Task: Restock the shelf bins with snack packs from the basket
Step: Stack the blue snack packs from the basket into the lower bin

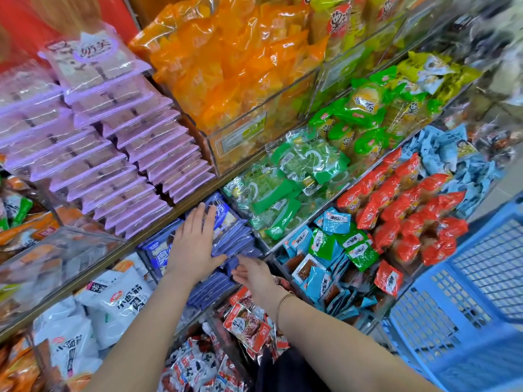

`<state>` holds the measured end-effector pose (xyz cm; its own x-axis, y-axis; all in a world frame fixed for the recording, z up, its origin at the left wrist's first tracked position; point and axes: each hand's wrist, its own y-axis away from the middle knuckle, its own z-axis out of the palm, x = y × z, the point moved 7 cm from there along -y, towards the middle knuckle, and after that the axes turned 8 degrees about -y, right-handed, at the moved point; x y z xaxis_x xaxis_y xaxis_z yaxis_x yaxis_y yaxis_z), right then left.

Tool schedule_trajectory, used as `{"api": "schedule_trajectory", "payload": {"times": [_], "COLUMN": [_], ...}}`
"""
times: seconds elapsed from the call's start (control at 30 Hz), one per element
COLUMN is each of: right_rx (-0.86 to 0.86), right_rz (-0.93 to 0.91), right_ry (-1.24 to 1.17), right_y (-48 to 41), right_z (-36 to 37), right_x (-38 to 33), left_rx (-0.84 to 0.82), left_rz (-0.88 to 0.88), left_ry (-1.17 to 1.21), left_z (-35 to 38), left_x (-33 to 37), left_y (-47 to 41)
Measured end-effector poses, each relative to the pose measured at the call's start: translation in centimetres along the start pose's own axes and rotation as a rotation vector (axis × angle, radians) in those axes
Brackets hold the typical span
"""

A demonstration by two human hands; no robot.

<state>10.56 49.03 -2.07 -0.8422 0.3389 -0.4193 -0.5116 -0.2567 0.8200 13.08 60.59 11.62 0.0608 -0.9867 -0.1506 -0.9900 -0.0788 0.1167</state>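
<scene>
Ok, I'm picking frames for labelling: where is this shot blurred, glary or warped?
Head view: top right corner smeared by blur; purple packs soft; glare streaks the orange packs and the clear bin front; wide-angle distortion slants the shelf edge; left hand, right hand and dark blue packs fairly sharp.

A shop, at its loose-snack display: stepped shelves [181,212] carry clear acrylic bins [254,148] set side by side, each heaped with one kind of small sealed snack, with orange packs [232,66] far, green packs [291,176] and red packs [404,205] to the right, and purple packs [113,154] stacked in rows on the left. A printed price label [243,135] sits on one bin's front wall, and a blue plastic basket [464,306] stands at the near right
</scene>
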Motion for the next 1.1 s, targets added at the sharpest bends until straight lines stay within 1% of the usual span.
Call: {"api": "schedule_trajectory", "payload": {"times": [0.1,0.2,0.3,0.4,0.5,0.57,0.6,0.63,0.73,0.93,1.1], "right_rx": [0.087,0.078,0.064,0.055,0.081,0.116,0.105,0.121,0.159,0.056,-0.016], "right_rz": [0.111,0.170,0.174,0.154,0.139,0.171,0.176,0.175,0.018,-0.167,-0.288], "right_ry": [-0.168,-0.236,-0.163,-0.078,0.036,0.109,0.182,0.183,0.289,0.312,0.508], "right_y": [-0.3,0.0,0.4,-0.3,-0.8,-1.0,-0.5,-0.2,-0.6,0.1,0.4], "right_z": [-2.1,-0.5,2.7,4.0,3.1,1.7,1.1,0.4,-0.8,1.1,1.9], "right_x": [1.9,2.1,0.6,-1.4,-2.6,-1.8,-1.4,-0.9,-0.5,-0.6,-1.2], "left_rx": [-0.005,-0.004,0.006,0.021,0.016,0.013,0.017,0.020,0.022,0.019,0.022], "left_rz": [-0.008,-0.011,-0.006,-0.007,-0.009,-0.002,0.001,0.002,0.002,0.002,0.000], "left_ry": [-0.017,-0.010,-0.013,-0.015,0.003,-0.005,-0.014,-0.021,-0.023,-0.033,-0.077], "left_z": [0.3,0.4,0.3,0.2,0.2,0.2,0.2,0.2,0.2,0.2,0.2], "left_x": [0.0,-0.1,-0.1,-0.2,-0.4,-0.3,-0.2,-0.2,0.0,-0.1,0.1], "left_y": [0.0,0.0,0.0,0.0,0.1,0.1,0.1,0.2,0.2,0.2,0.1]}}
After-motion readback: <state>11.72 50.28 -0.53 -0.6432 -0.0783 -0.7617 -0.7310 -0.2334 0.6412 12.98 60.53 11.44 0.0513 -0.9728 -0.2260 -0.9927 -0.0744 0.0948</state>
